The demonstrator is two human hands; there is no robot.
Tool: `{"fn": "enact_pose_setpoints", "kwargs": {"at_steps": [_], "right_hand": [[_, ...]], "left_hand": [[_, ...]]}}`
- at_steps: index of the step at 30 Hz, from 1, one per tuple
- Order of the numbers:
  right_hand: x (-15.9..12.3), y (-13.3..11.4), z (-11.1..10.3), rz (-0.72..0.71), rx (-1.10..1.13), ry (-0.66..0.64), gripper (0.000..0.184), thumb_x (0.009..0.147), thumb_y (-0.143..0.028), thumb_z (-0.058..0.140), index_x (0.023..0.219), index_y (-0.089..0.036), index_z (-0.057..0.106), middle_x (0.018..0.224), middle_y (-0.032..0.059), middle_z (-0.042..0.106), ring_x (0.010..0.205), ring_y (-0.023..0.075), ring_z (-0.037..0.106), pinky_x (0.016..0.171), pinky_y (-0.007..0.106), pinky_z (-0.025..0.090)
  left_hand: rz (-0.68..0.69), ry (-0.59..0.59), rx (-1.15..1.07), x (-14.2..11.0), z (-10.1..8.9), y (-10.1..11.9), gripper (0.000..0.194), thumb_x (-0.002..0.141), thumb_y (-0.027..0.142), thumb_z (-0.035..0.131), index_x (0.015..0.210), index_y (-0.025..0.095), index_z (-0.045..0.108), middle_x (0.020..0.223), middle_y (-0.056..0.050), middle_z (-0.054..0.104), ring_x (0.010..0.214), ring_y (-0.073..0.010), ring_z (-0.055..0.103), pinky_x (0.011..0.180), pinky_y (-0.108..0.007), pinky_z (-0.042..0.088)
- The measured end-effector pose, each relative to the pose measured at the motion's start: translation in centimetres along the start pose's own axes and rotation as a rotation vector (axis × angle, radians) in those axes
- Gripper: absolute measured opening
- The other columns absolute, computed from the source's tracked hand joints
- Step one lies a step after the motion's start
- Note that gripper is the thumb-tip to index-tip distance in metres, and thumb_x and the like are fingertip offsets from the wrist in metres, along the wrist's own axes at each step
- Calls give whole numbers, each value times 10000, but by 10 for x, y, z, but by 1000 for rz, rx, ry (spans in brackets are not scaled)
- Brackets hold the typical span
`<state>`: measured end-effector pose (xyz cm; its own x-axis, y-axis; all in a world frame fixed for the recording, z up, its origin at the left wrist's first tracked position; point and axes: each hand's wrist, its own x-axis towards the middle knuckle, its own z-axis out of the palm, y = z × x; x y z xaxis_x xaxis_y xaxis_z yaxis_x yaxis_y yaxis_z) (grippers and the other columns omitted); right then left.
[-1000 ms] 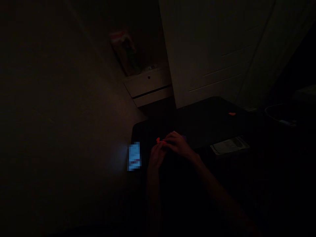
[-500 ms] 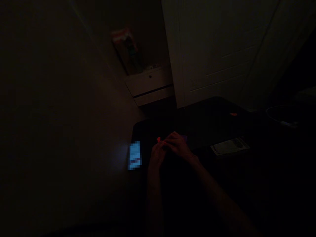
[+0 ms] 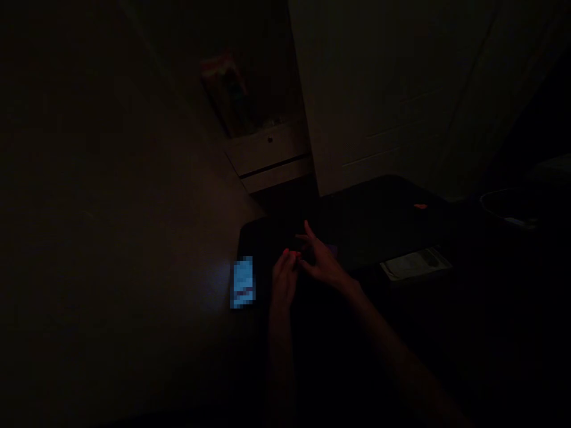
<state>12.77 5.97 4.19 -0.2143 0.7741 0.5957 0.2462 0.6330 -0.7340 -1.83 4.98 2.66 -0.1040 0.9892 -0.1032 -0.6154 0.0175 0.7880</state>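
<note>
The scene is very dark. My left hand (image 3: pixel 284 278) has its fingers closed on a small bright red piece (image 3: pixel 292 254), whose kind I cannot make out. Just to its right, my right hand (image 3: pixel 322 258) has its fingers apart, with the index finger raised and the thumb near the red piece. Whether that thumb touches it, I cannot tell. Behind the right hand a dull purple object (image 3: pixel 331 249) lies on the dark tabletop (image 3: pixel 366 208), partly hidden.
A lit, pixelated screen (image 3: pixel 243 282) lies at the table's left edge by the wall. To the right are a flat pale packet or booklet (image 3: pixel 417 264), a small orange-red piece (image 3: pixel 420 206) and a rimmed round object (image 3: pixel 508 208). Drawers (image 3: pixel 272 154) stand beyond the table.
My right hand has drawn its fingers off the red piece and spread them, the index finger now up. The left hand keeps hold, and more of the red piece shows.
</note>
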Motion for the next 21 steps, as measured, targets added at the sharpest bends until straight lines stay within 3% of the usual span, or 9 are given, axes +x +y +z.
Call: {"fn": "enact_pose_setpoints", "kwargs": {"at_steps": [5, 8, 13, 17, 21], "right_hand": [[-3, 6, 7, -45, -52, 21, 1105, 838, -223, 628, 1604, -284, -166, 1689, 195, 22, 1223, 276, 590, 989, 468, 528], [-4, 3, 2, -29, -156, 24, 1211, 769, -294, 700, 1599, -277, -182, 1680, 182, -152, 1437, 378, 393, 1069, 555, 448], [-4, -1, -1, 39, -361, 44, 1347, 699, -462, 793, 1600, -237, -184, 1664, 202, -199, 1545, 442, 23, 1138, 688, 264], [-7, 2, 8, 65, -424, 47, 1394, 672, -513, 820, 1600, -231, -181, 1665, 214, -180, 1541, 446, -68, 1148, 752, 89], [-9, 2, 14, 96, -450, 33, 1409, 656, -540, 828, 1606, -205, -157, 1656, 253, -170, 1531, 468, -84, 1123, 782, 46]], "left_hand": [[164, 35, 123, -3, 2, -6, 367, 660, 240, 888, 979, 199, 712, 996, -25, 712, 967, -152, 668, 909, -291, 495], [266, 51, 221, -2, 2, -11, 354, 669, 228, 883, 981, 199, 719, 996, -30, 716, 960, -150, 662, 915, -279, 480], [273, 81, 291, -1, 2, -14, 298, 652, 217, 894, 908, 188, 744, 976, -28, 729, 970, -159, 671, 956, -289, 458], [218, 51, 270, -1, 1, -12, 319, 641, 228, 903, 919, 186, 752, 1018, -42, 738, 1007, -175, 676, 987, -318, 462], [199, 21, 205, -2, 0, -11, 327, 651, 264, 903, 929, 188, 749, 1150, -72, 723, 1159, -216, 638, 1047, -367, 456]]}}
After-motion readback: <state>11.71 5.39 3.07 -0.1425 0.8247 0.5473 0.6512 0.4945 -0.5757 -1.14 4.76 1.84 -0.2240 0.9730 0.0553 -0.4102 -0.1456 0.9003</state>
